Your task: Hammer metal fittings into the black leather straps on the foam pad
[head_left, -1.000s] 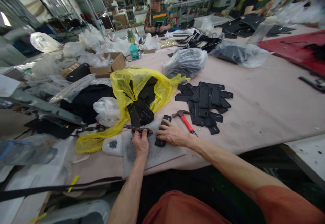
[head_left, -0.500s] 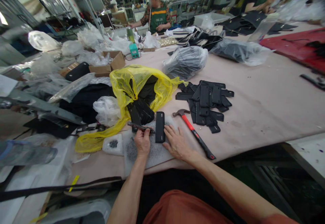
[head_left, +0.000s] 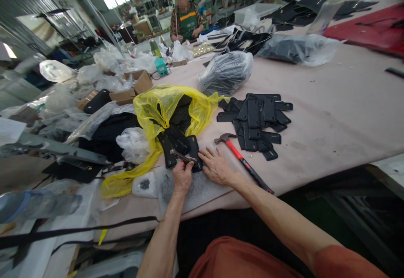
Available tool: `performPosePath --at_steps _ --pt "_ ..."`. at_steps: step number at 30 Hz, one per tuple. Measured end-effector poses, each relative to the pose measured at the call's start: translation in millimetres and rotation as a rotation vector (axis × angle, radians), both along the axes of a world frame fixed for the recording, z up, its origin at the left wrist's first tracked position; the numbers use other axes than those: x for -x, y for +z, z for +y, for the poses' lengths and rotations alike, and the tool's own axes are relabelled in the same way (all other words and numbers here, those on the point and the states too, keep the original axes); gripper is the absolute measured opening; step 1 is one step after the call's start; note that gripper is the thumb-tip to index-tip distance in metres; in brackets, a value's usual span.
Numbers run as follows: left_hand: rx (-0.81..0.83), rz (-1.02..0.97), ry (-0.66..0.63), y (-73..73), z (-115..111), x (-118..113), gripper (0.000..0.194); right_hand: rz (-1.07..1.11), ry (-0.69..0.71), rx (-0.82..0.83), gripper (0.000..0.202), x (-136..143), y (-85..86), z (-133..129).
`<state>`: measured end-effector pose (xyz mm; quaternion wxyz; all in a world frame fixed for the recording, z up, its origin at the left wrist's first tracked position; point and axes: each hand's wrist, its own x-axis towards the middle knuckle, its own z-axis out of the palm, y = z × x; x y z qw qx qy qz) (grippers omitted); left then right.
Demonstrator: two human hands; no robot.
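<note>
My left hand (head_left: 183, 177) is closed around a slim, dark metal tool (head_left: 179, 155) whose exact kind I cannot make out. The tool slants over a narrow black strap-like piece (head_left: 193, 143), which has a slot near its far end. My right hand (head_left: 217, 166) lies flat with fingers outstretched, the fingertips at the right edge of that piece. Under both hands is a pale board (head_left: 205, 189) covered in dark specks. A claw hammer (head_left: 241, 158) with a red and black handle rests just right of my right hand.
Beyond the hammer lies a pile of similar black pieces (head_left: 255, 118). A yellow plastic bag (head_left: 145, 105) holding black material stands behind the board. A small white block (head_left: 143, 185) sits left of it. Farther back are a clear bag (head_left: 227, 72) and a co-worker (head_left: 187, 21).
The tool in my left hand has moved right and now crosses the black piece, which has shifted slightly left and away from me. My right hand has followed slightly left. The hammer stays put.
</note>
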<state>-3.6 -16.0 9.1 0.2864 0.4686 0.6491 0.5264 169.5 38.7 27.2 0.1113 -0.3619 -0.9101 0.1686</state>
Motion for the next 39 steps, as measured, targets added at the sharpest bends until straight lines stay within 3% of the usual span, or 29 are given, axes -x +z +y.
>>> performPosePath --at_steps 6,20,32,35,39 --pt "-0.003 0.026 -0.115 1.0 5 3 0.019 0.01 0.017 0.037 0.061 -2 -2.4 10" --pt "0.009 0.098 -0.115 6.9 3 -2 0.018 0.048 -0.008 0.057 0.063 -3 -5.3 11" --pt "-0.046 0.357 -0.185 -1.5 4 -6 0.017 0.119 0.023 0.111 0.056 -11 -1.7 18" --pt "-0.034 0.353 -0.205 -1.5 5 -6 0.016 0.15 -0.184 0.046 0.046 -34 8.3 22" --pt "-0.035 0.342 -0.219 -4.3 5 -5 0.015 -0.09 -0.49 0.009 0.035 -78 12.0 17"
